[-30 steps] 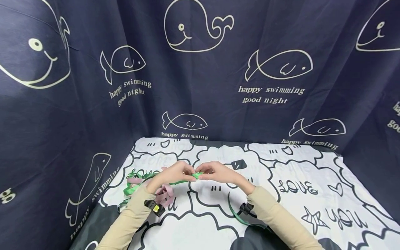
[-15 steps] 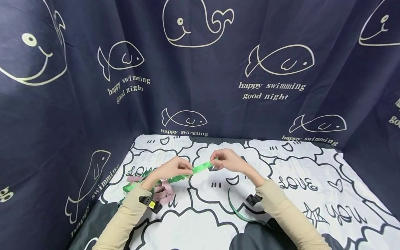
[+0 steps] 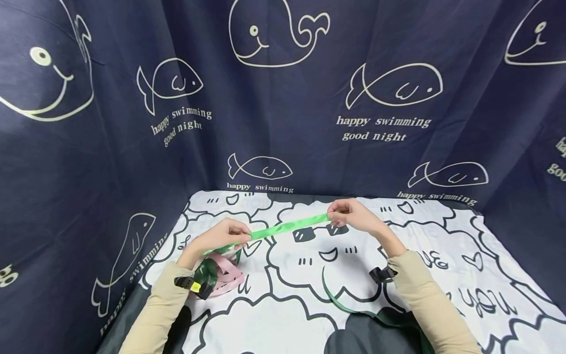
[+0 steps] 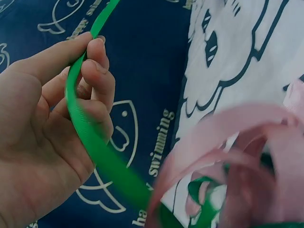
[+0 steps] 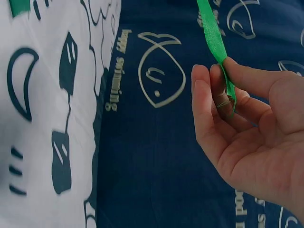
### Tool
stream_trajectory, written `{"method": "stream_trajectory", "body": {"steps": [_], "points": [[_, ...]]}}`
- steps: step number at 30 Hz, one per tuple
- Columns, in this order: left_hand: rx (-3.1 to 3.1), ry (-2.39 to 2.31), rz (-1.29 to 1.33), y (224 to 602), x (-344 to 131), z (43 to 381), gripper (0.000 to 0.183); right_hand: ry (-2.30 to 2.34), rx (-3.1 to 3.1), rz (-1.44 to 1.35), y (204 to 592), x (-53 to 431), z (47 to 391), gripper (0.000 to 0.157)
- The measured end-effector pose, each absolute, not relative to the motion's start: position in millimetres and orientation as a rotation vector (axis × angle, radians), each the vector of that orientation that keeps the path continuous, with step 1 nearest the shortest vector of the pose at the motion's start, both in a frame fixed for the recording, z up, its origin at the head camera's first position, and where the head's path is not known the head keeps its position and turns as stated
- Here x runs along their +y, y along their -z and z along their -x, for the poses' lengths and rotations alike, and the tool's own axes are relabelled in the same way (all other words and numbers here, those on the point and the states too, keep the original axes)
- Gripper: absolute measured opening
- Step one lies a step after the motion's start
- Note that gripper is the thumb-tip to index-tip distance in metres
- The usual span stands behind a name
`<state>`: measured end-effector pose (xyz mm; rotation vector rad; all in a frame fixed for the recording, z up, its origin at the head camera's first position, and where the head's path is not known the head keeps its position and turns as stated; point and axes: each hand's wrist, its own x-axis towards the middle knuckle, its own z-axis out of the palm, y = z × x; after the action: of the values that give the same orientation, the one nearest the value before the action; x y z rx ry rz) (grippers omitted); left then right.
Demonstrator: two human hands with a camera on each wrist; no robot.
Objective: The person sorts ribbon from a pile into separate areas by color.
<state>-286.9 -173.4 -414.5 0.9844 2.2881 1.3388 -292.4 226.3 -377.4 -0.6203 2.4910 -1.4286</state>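
A bright green ribbon (image 3: 289, 226) is stretched in the air between my two hands, sloping up to the right. My left hand (image 3: 224, 234) pinches it between thumb and fingertips; in the left wrist view the ribbon (image 4: 97, 142) runs on down past the palm toward a loose pile. My right hand (image 3: 353, 215) pinches the other part near its end, and a short frayed tip (image 5: 230, 99) shows below the fingertips in the right wrist view. Under my left wrist hangs or lies a tangle of pink ribbon (image 3: 230, 275) with dark green loops (image 3: 206, 273).
A white cloth (image 3: 283, 324) with black cartoon drawings covers the table. One dark green ribbon (image 3: 338, 304) curves along it near my right forearm. Navy curtains (image 3: 283, 123) printed with fish stand behind and at both sides.
My hands began close together at the middle and have moved apart, the right one up and to the right, the left one leftward. A longer stretch of green ribbon now shows between them.
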Motion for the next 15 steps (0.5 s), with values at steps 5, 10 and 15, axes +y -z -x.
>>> {"method": "stream_trajectory", "body": {"steps": [5, 10, 15], "points": [[2.321, -1.336, -0.979, 410, -187, 287, 0.012, 1.451, 2.528, 0.547, 375, 251, 294, 0.021], [2.296, -1.344, -0.935, 406, -198, 288, 0.015, 1.452, 2.572, 0.474, 376, 277, 295, 0.023], [2.320, -1.333, -0.895, 402, -205, 287, 0.017, 1.476, 2.554, 0.364, 378, 301, 292, 0.028]]}}
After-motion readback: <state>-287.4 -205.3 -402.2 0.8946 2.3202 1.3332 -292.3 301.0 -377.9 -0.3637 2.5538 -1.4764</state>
